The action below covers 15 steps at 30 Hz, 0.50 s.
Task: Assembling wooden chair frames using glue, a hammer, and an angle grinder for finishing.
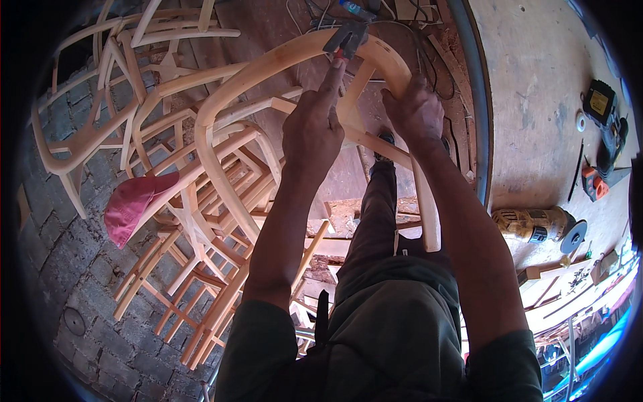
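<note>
My left hand (pixel 313 130) is closed around the handle of a hammer (pixel 345 40), its index finger stretched along toward the dark head. The hammer head lies over the top of the curved rail of a pale wooden chair frame (pixel 288 52); whether it touches the wood I cannot tell. My right hand (pixel 415 110) is wrapped round the same rail, a little to the right of the hammer. Small dark marks show on the rail between the hammer and my right hand. Much of the handle is hidden by my left fingers.
More wooden chair frames (pixel 87 144) crowd the left over a grey brick floor (pixel 120 342). A red cap (pixel 137 204) hangs on one. The workbench (pixel 522 100) at the right holds a cordless power tool (pixel 606 127) and a yellow angle grinder (pixel 532 223). Cables (pixel 422 47) lie behind the rail.
</note>
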Available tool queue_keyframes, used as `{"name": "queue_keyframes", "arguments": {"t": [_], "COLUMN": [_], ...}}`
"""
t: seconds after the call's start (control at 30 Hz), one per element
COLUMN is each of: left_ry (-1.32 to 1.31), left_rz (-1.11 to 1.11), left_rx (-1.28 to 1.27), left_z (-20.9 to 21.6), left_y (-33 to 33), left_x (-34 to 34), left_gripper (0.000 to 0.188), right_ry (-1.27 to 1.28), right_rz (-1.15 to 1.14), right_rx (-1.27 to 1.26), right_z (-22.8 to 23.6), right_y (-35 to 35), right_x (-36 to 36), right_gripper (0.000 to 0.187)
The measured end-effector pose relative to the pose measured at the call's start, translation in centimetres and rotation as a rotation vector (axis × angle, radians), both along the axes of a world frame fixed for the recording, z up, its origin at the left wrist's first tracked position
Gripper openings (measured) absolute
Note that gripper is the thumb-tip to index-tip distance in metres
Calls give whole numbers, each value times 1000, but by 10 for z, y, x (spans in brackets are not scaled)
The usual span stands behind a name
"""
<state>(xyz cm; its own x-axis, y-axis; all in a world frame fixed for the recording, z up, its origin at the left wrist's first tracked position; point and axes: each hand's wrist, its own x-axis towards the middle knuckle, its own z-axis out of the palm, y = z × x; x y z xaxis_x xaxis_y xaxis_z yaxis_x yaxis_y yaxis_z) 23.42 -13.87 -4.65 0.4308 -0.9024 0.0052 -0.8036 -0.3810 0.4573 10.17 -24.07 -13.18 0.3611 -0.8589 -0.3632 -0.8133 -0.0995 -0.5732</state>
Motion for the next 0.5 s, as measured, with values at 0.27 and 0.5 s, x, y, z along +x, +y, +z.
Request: {"name": "queue_keyframes", "arguments": {"t": [0.27,0.5], "left_ry": [12,57], "left_rz": [23,-14], "left_rx": [-192,-74], "left_z": [22,3], "left_y": [2,6], "left_x": [-7,3], "left_gripper": [57,68], "right_ry": [51,68], "right_rz": [43,52], "right_rx": [118,90], "right_z": [16,5], "right_y": [-5,2], "right_x": [3,-4], "right_gripper": [61,58]}}
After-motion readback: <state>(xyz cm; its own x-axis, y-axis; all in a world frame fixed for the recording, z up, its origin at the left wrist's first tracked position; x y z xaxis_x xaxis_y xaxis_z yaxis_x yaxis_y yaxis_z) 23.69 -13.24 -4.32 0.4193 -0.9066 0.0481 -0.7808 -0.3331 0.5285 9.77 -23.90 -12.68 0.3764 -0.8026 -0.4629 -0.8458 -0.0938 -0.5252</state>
